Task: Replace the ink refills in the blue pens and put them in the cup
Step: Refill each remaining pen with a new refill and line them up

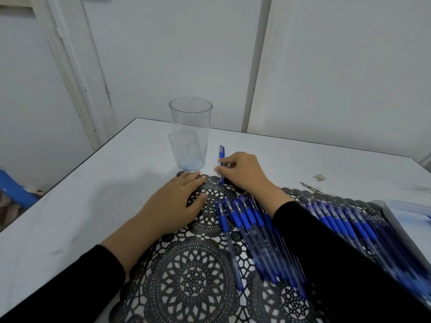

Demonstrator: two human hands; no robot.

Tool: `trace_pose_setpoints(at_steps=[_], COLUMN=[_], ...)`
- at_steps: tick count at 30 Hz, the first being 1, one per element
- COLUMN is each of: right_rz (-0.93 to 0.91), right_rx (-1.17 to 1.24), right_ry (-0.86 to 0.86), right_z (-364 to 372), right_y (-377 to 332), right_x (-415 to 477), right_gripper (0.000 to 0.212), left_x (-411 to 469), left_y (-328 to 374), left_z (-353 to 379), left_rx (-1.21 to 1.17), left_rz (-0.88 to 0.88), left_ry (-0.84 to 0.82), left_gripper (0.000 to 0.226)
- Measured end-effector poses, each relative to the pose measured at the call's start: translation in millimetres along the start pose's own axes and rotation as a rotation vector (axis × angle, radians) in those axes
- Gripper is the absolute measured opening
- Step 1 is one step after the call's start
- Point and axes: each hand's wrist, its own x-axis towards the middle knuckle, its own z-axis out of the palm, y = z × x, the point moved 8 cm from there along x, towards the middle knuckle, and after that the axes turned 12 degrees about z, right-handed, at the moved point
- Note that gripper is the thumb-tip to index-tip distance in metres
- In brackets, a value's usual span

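**Soft, dim light with blur at the lower right**

You are working under flat, cool, rather dim light; nothing glares. Your left hand (179,201) throws a soft shadow leftward across the pale worktop (93,183), so the light reaches you from the right. The clear cup (190,134) shows only faint highlights on its rim. The pens (254,234) and your dark sleeve (338,257) smear toward the lower right corner. Wide-angle bending tilts the wall panels (258,66) and door frame (77,73).

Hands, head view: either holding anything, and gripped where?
The right hand pinches one blue pen around mid-barrel, clip end pointing away. The left hand lies flat on the black lace mat, holding nothing.
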Motion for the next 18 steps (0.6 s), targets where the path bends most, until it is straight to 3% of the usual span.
trace_pose_setpoints(at_steps=[10,18], right_rz=[0.079,0.201], right_rx=[0.028,0.243], right_ry=[0.033,0.071], right_z=[-1,-27], right_y=[1,18], right_x=[-2,-20], right_gripper=[0.026,0.02], left_x=[-1,-3], left_y=[1,2], left_z=[0,0], left_rx=[-0.012,-0.031], left_rz=[-0.014,-0.01], left_ry=[-0.021,-0.039], left_gripper=[0.056,0.054])
